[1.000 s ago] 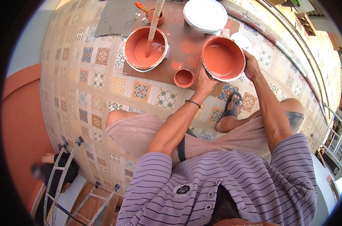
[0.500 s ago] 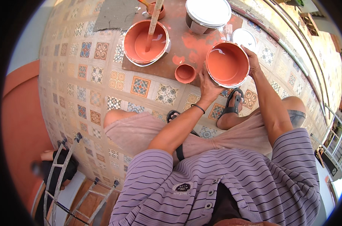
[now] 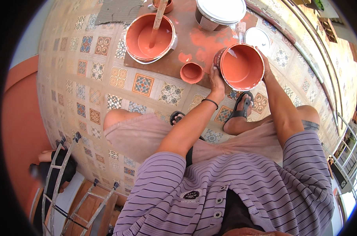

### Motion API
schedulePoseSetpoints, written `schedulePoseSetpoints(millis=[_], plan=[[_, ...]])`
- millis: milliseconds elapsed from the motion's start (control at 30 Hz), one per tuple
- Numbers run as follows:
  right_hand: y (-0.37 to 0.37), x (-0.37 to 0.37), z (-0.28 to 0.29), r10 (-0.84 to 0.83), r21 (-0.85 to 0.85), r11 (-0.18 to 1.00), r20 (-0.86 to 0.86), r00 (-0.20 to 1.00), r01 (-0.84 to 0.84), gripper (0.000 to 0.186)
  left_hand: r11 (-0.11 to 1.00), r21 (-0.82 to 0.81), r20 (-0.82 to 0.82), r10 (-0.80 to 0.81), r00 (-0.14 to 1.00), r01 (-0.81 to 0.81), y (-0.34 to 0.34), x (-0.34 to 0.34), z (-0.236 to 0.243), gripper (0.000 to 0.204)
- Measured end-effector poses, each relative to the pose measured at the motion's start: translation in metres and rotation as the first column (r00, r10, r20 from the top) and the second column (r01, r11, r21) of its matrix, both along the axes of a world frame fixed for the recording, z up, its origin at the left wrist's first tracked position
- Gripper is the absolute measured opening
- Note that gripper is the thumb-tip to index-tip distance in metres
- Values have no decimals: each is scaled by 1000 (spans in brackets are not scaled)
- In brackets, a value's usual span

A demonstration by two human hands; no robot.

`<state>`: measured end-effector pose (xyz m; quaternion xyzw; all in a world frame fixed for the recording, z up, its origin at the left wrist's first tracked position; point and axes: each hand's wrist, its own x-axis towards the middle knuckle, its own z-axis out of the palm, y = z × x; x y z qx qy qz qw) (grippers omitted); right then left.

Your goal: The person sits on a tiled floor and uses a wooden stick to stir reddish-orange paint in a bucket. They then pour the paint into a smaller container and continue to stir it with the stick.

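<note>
Between my hands is a paint bucket (image 3: 241, 65), coated inside with orange-red paint and tilted so that its mouth faces me. My left hand (image 3: 216, 83) presses against its left side, and my right hand (image 3: 266, 66) grips the right side near the rim. Just left of my left hand, a small orange-red cup (image 3: 191, 73) stands at the board's near edge. Farther left, a larger paint bucket (image 3: 141, 39) holds more of the same paint, with a wooden stick (image 3: 160, 15) standing in it.
The paint-stained brown board (image 3: 178, 47) lies on a patterned tile floor (image 3: 143, 84). On it stands a white-lidded tub (image 3: 221, 11); a round white lid (image 3: 258, 38) lies beside it. A paint-stained mug (image 3: 168, 6) is at the back. A ladder (image 3: 60, 173) and another person (image 3: 70, 169) are at lower left.
The bucket in my hands has tipped slightly, showing more of its outer left side. My left hand has shifted up along that side. The whole view has moved a little.
</note>
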<state>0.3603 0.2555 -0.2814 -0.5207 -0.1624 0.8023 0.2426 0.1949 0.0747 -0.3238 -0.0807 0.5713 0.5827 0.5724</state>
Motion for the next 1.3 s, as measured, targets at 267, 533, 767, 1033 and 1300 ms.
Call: schedulePoseSetpoints(millis=[267, 533, 767, 1033, 1300], plan=[[-12, -16, 39, 74, -21, 997, 63, 995, -73, 68, 975, 86, 357, 161, 920, -204, 9, 10, 21, 54], [-25, -42, 92, 301, 155, 929, 216, 929, -337, 66, 949, 123, 503, 192, 843, -290, -26, -6, 86, 76], [-39, -56, 119, 414, 193, 875, 178, 893, -444, 59, 885, 86, 666, 292, 687, -458, -48, -1, 116, 72], [-45, -62, 110, 520, 387, 649, 403, 753, -655, 50, 859, 33, 722, 333, 607, -510, -63, -1, 116, 65], [-47, -78, 122, 543, 321, 557, 558, 628, -766, 41, 841, -8, 746, 366, 557, -541, -68, 3, 103, 65]])
